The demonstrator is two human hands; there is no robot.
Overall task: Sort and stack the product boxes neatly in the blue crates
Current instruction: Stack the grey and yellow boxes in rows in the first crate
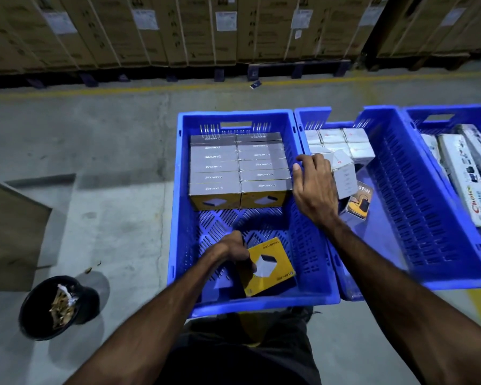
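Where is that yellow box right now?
The yellow box is in the left hand, low in the near end of the left blue crate.

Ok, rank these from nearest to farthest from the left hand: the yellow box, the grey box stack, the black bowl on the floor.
1. Yellow box: held in the left hand.
2. Grey box stack: ahead, at the same crate's far end.
3. Black bowl: on the floor, far left.
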